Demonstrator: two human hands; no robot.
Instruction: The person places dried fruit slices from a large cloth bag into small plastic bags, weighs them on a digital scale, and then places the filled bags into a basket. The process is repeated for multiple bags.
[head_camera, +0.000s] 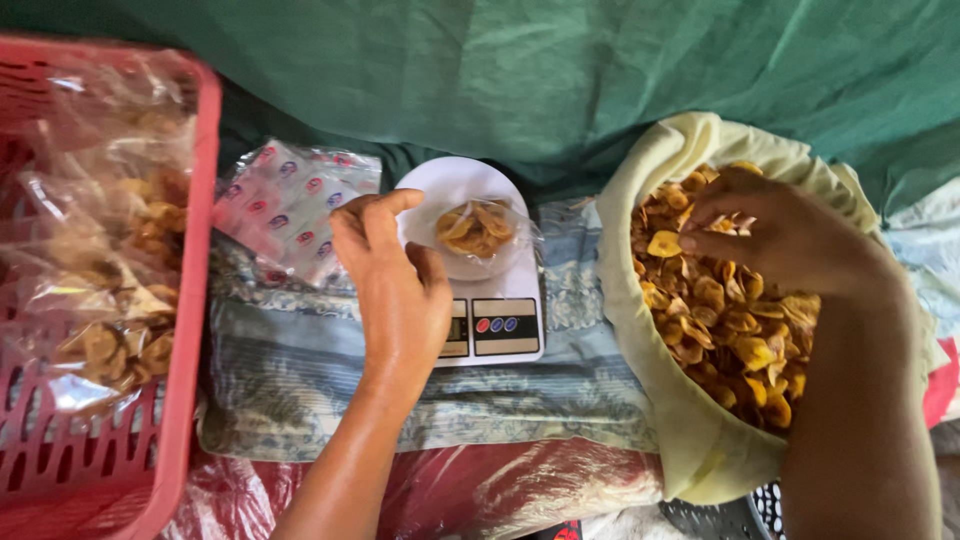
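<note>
On the folded blue-and-grey patterned cloth (300, 370) in front of me sits one white kitchen scale (478, 300), flat and rectangular at the near end with a small display and round buttons, its round platform carrying one small clear plastic bag (478, 228) partly filled with fried chips. My left hand (395, 290) hovers just beside that bag, fingers loosely spread and curled, the thumb near the bag's left edge; I cannot tell whether it touches the plastic. My right hand (790, 235) is down in one large pale-yellow sack (650, 400), soft and crumpled, its mouth rolled open, filled with a heap of golden-brown chips (735, 330), thin, curled and glossy, too many to count. The fingertips of that hand are drawn together, pinching one oval chip (664, 243) above the heap near the sack's left wall. To the left of the scale lies one stack of empty clear bags (295, 200) printed with small red and blue marks, flat and shiny. At the far left stands one red plastic basket (185, 330) with slotted walls, holding several filled clear bags of chips (110, 250). A green cloth (560, 70) hangs behind everything.
</note>
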